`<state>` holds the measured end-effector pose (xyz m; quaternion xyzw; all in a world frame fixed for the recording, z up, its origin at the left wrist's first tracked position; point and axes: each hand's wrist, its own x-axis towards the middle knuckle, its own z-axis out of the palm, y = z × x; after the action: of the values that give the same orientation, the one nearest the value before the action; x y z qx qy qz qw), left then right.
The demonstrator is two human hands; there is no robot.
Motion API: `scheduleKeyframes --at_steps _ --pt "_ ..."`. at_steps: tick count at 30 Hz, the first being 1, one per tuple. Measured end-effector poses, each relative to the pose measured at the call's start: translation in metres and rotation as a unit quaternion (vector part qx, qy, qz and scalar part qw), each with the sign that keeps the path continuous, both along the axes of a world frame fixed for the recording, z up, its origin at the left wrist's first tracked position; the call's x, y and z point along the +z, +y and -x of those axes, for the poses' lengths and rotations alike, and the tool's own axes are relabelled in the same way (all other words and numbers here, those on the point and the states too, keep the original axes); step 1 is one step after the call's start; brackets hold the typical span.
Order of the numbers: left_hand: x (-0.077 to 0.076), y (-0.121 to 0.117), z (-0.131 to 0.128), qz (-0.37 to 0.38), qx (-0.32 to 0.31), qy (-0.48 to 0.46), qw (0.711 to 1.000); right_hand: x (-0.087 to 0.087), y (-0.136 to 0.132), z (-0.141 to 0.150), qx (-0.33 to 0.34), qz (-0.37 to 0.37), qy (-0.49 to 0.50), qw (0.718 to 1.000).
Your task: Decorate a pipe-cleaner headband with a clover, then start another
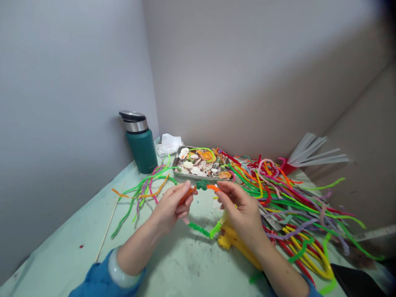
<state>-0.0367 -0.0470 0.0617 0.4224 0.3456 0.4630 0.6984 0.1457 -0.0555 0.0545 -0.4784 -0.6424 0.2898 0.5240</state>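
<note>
Both hands hold a loop of fuzzy pipe cleaners in orange, pink and green (199,229) over the table. At its top, between my hands, sits a dark green flower-like twist (202,184) with orange stretches on either side. My left hand (171,206) is closed on the orange stretch at left. With thumb and fingers, my right hand (236,202) pinches the orange stretch at right. The lower green part of the loop hangs in a V. Beneath my right hand and forearm lies a yellow glue gun (232,239), partly hidden.
A metal tray (199,177) of seashells stands at the back, beside a teal bottle (140,146) and white tissue (170,143). Many coloured pipe cleaners (278,198) heap up at right, near clear glue sticks (309,152). A thin wooden stick (108,227) lies at left. Walls rise behind.
</note>
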Motion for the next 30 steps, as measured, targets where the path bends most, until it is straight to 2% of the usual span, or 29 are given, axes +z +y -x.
scheduleKeyframes --at_steps 7,13,16,20,25,30 --pt "-0.005 0.002 0.003 0.014 -0.004 -0.018 1.000 -0.002 -0.003 0.003 0.005 -0.044 -0.023 0.999" --pt "-0.004 0.002 0.003 0.021 0.000 -0.031 0.999 -0.012 0.001 0.001 0.000 -0.124 -0.066 0.990" --pt "-0.006 0.004 0.003 0.026 -0.002 -0.033 0.999 -0.015 0.002 0.001 0.000 -0.128 -0.084 0.988" --pt "-0.007 0.005 0.004 0.036 0.010 -0.042 0.998 -0.011 0.003 -0.001 -0.006 -0.044 -0.073 0.996" --pt "-0.006 0.008 0.005 0.053 0.037 -0.072 0.995 -0.005 0.008 -0.008 0.055 0.106 -0.072 0.990" --pt "-0.013 0.012 0.003 0.053 0.048 -0.060 0.996 -0.004 0.016 -0.014 0.025 0.172 0.005 0.985"
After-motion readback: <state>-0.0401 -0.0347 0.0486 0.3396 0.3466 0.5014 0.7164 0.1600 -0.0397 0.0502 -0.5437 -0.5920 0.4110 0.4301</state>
